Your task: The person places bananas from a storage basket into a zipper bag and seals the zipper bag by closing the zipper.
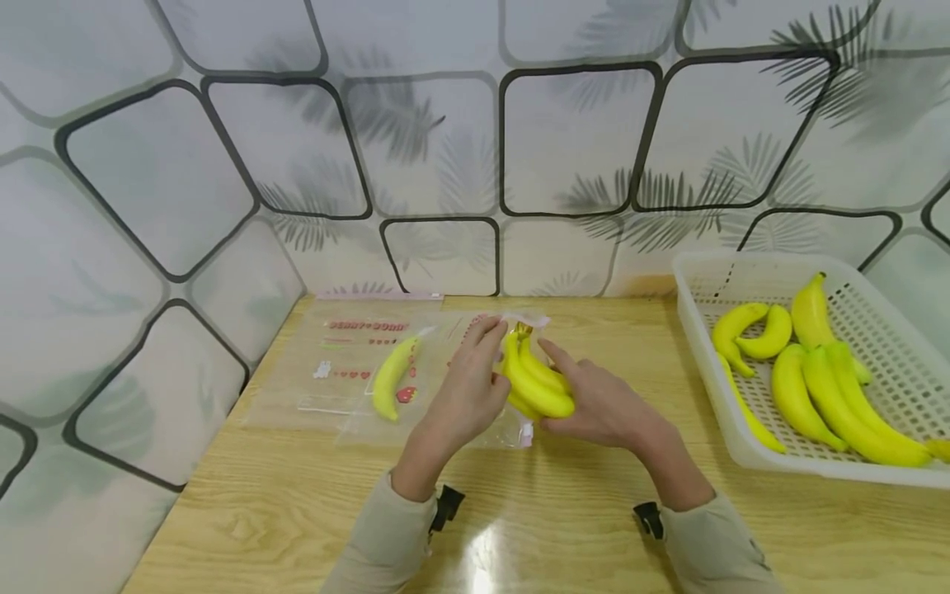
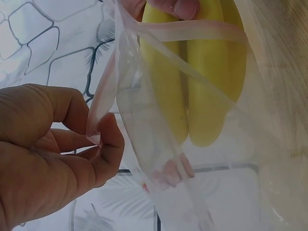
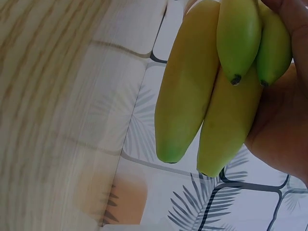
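Observation:
My left hand (image 1: 463, 384) pinches the pink-edged lip (image 2: 100, 108) of a clear plastic zip bag (image 1: 486, 435) between thumb and finger. With the right hand (image 1: 604, 404), I grip a bunch of yellow bananas (image 1: 540, 386) at the bag's mouth, its brown stem end pointing toward the back wall. The left wrist view shows the bunch partly behind the bag's film and pink strip. Seen from the right wrist, several bananas have greenish tips (image 3: 175, 151), and the palm lies along one side of them.
Left of my hands, a single banana (image 1: 396, 378) lies among flat clear bags (image 1: 285, 388) with red print. A white perforated basket (image 1: 705, 388) with several bananas (image 1: 816, 396) stands at the right. The wooden table (image 1: 260, 520) meets a patterned wall (image 1: 438, 181) behind.

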The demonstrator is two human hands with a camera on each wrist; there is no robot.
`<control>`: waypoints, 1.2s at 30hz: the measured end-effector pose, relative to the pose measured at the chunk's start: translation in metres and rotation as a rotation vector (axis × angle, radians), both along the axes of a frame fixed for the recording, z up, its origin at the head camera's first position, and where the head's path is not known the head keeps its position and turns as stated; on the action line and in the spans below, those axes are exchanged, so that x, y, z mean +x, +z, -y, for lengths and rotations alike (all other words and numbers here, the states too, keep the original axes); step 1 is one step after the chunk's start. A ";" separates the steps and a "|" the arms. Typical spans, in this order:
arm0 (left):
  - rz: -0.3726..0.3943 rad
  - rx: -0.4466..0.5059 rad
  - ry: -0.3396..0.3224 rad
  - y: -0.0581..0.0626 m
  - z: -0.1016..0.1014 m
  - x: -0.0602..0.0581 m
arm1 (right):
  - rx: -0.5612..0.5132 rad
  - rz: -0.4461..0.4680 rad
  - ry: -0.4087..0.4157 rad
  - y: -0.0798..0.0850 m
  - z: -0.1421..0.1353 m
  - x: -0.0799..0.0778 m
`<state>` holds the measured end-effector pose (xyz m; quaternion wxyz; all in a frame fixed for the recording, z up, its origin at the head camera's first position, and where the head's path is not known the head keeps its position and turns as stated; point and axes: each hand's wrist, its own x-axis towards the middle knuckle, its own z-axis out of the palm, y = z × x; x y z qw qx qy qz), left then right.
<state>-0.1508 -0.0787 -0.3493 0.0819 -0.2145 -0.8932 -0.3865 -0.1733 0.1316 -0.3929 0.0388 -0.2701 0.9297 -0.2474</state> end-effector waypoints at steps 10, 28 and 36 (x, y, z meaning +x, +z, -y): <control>0.002 0.012 -0.003 0.003 0.001 -0.001 | -0.035 0.029 0.004 0.002 0.000 -0.002; -0.004 0.034 -0.014 0.001 0.002 0.002 | -0.084 0.141 0.061 -0.005 -0.001 -0.004; -0.039 0.043 -0.031 0.004 0.003 0.002 | -0.140 0.111 0.012 -0.001 0.005 -0.003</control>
